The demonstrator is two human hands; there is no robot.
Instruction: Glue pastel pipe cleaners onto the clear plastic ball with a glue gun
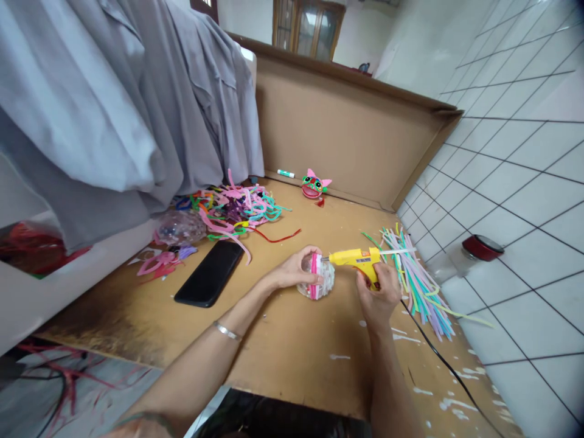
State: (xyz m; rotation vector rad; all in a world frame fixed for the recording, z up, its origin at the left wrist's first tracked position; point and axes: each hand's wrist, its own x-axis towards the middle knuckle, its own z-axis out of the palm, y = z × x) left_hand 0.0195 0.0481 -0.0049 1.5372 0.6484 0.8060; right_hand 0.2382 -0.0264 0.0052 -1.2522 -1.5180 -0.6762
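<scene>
My left hand (294, 269) is closed around a small round piece of clear plastic (326, 286), with pink and white bands running round its middle. In my right hand (382, 295) is a yellow hot glue gun (356, 258), a clear glue stick jutting from its back end. The gun's nozzle meets the upper side of the round piece, or is very near it; I cannot tell whether it touches. A black cord leads from the gun down to the lower right.
Pastel pipe cleaners (422, 292) lie bundled at the right by the tiled wall, near a red-lidded jar (482, 248). At the left are a black phone (210, 274) and a tangled pipe-cleaner pile (241, 204). A pink-eared figure (314, 185) and glue stick tube (286, 174) sit near the cardboard (328, 128).
</scene>
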